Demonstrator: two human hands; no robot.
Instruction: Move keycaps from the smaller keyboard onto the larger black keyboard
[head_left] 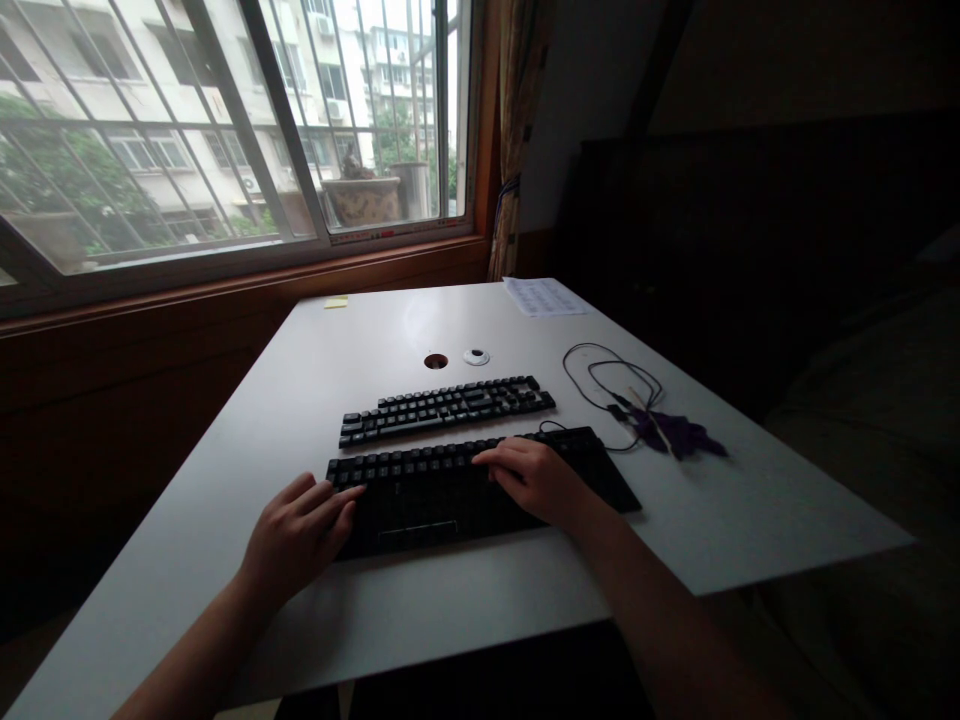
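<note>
Toward 6 o'clock on the white desk [225, 430] lies a black keyboard [427, 510], its keys in place along the far rows and its near part bare of them, dark and flat. At its 9 o'clock end is the left hand [296, 525], fingers loosely bent, index finger stretched out to the near edge of the key rows; it shows no grasp on anything. The right hand [536, 480] lies over the keyboard toward 2 o'clock, fingers bent and tips together at the key rows; whether they pinch a key or only press it, I cannot tell.

At 12 o'clock, just beyond the keyboard, loose keycaps [450, 408] stand in rows, with gaps toward their 3 o'clock end. Past them are 2 round things side by side: a hole [436, 361] and a white cap [474, 360]. Off at 2 o'clock, a black cable [600, 345] loops near a purple cloth [694, 435] with a thin stick [655, 425] across it. On the far edge, a printed sheet [547, 297] lies at 1 o'clock and a yellow note [336, 302] at 11, below the barred window [300, 130].
</note>
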